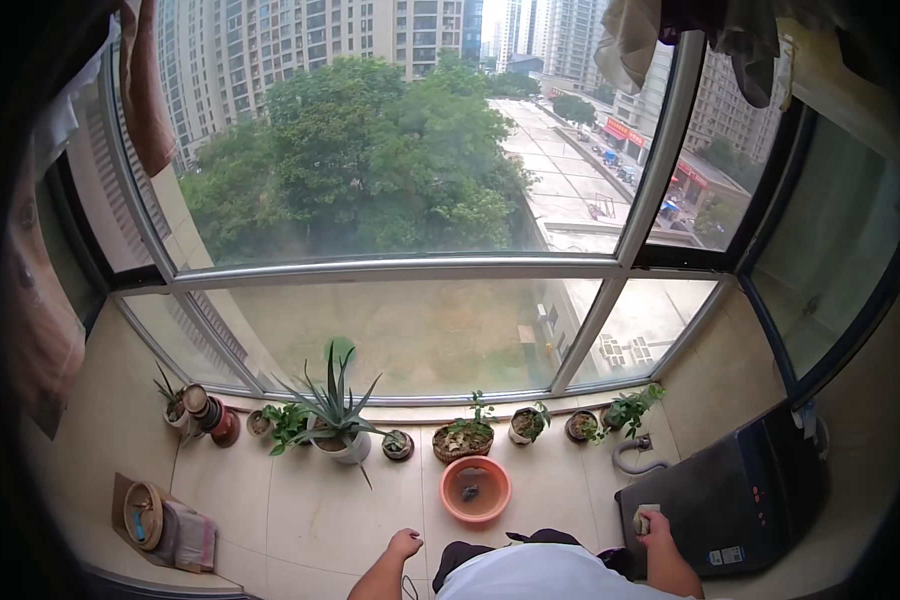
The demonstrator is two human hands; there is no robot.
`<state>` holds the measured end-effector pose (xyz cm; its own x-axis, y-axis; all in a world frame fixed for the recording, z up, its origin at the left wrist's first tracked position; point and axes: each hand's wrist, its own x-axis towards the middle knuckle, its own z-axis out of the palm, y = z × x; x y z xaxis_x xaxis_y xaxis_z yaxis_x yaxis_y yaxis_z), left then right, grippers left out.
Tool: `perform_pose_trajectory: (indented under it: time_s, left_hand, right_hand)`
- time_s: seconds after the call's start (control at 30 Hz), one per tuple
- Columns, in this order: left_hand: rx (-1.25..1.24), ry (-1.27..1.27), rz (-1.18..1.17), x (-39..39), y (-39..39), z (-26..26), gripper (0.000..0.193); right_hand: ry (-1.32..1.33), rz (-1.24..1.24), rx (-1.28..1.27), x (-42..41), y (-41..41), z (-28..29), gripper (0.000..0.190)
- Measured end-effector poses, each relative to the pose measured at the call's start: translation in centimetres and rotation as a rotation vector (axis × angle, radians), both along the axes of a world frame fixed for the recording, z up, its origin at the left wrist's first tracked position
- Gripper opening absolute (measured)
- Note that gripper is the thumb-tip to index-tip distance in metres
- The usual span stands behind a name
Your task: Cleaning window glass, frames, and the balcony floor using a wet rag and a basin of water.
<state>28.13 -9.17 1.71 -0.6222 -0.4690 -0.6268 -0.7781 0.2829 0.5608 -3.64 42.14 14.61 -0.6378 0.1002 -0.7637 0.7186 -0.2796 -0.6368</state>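
My left hand [405, 541] hangs over the tiled floor, its fingers loosely curled, with nothing visible in it. My right hand [655, 525] is shut on a small pale cloth or sponge [644, 517], beside the front edge of a dark washing machine [709, 487]; whether the cloth touches the machine I cannot tell. Ahead of me on the floor stands an orange plastic basin [500, 514] with murky water and a small dark thing [470, 493] inside. Right behind the basin is a woven planter [454, 454] with a leafy plant.
Potted plants line the window wall, among them an aloe [337, 420] and a stack of pots [214, 420]. A grey drain hose [630, 461] curves beside the machine. Left on the floor, a cardboard box [124, 491] holds a round basket [144, 510]. Laundry [630, 45] hangs above.
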Motion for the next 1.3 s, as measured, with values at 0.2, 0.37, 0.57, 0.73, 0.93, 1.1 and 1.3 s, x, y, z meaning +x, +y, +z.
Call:
perform_pose_trajectory:
  time_s: [0.2, 0.37, 0.57, 0.73, 0.93, 1.1, 1.3]
  left_hand:
    - [0.036, -0.092, 0.207, 6.7, 6.0, -2.0, 0.041]
    - [0.067, -0.145, 0.411, 8.8, 10.1, -2.3, 0.041]
    - [-0.005, -0.055, 0.695, 5.6, 14.6, -1.0, 0.039]
    - [-0.095, -0.020, 0.772, 0.5, 19.0, 0.0, 0.031]
    - [0.136, 0.010, 0.806, -3.6, 22.8, -0.9, 0.030]
    - [0.238, -0.032, 0.816, -4.8, 23.5, -10.6, 0.028]
    - [0.345, -0.091, 0.795, -6.9, 21.3, -29.1, 0.027]
  right_hand:
    - [0.032, 0.251, 0.232, -5.6, -2.4, 0.5, 0.041]
    - [0.201, 0.712, 0.363, -11.4, -9.9, 1.5, 0.035]
    - [0.275, 1.240, 0.343, -14.9, -20.1, 3.6, 0.017]
    - [0.285, 1.524, 0.512, -18.6, -22.4, 0.4, 0.019]
    - [0.219, 1.466, 0.776, -19.2, -25.2, -6.6, 0.053]
    - [-0.150, 1.459, 0.508, -15.6, -29.1, -16.0, 0.033]
    - [0.055, 1.685, 0.618, -12.0, -27.6, -36.2, 0.034]
